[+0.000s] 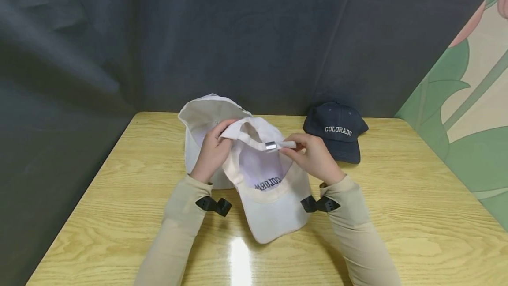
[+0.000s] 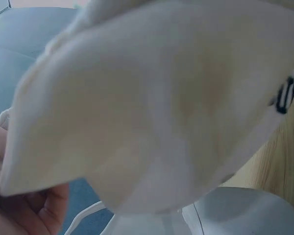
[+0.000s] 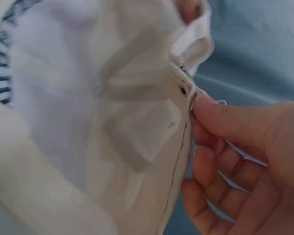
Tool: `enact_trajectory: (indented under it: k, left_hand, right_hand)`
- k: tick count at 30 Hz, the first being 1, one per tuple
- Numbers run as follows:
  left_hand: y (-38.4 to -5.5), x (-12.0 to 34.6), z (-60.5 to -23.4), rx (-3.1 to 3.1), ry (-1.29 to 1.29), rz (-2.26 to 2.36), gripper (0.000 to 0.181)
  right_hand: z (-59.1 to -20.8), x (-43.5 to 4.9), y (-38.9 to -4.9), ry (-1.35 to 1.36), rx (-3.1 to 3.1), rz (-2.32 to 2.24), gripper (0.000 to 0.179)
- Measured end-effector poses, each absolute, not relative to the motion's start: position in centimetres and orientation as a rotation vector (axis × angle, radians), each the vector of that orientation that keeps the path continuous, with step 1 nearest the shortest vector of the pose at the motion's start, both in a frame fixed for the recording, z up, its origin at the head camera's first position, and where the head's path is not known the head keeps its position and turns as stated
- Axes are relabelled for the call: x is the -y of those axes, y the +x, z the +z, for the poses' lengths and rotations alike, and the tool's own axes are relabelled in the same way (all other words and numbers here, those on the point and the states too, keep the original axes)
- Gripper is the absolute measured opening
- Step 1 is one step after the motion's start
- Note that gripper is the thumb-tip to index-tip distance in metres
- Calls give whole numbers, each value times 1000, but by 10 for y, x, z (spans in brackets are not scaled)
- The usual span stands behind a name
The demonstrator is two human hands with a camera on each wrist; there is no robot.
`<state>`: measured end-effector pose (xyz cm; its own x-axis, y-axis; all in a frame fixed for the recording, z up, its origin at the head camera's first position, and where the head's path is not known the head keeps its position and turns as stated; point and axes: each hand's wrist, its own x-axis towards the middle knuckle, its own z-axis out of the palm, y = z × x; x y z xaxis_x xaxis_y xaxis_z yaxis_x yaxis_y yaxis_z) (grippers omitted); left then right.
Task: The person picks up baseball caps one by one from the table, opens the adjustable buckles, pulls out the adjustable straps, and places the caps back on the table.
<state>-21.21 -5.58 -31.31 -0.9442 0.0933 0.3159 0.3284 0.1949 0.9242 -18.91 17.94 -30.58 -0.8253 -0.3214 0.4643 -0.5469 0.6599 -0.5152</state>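
A white baseball cap hangs above the table, its inside and brim toward me and dark stitched lettering showing in reverse. My left hand grips the cap's back edge beside the strap opening. With thumb and fingers, my right hand pinches the cap's strap next to a silver buckle. In the right wrist view, that hand pinches the rim near a small dark eyelet. The cap's outer crown fills most of the left wrist view and hides part of the left hand.
A second white cap lies behind the left hand, partly covered. At the back right a navy cap marked COLORADO sits on the wooden table. Dark cloth hangs behind, with a leaf-patterned panel at right.
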Motion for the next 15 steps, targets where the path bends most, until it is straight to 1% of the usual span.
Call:
enact_trajectory:
  k: [2, 9, 13, 15]
  left_hand:
    - [-213, 57, -313, 2287, -412, -1807, 34]
    - [-214, 65, -315, 2469, -414, -1581, 39]
    - [-208, 67, -314, 2591, -504, -1453, 50]
    - [-203, 64, -310, 2561, -592, -1426, 50]
  right_hand:
    - [-303, -180, -187, 696, 2519, 971, 8]
    - [-296, -180, -180, 672, 2494, 1075, 12]
    - [-295, -178, -178, 636, 2504, 1075, 15]
    - [-296, -177, -178, 633, 2499, 1078, 16]
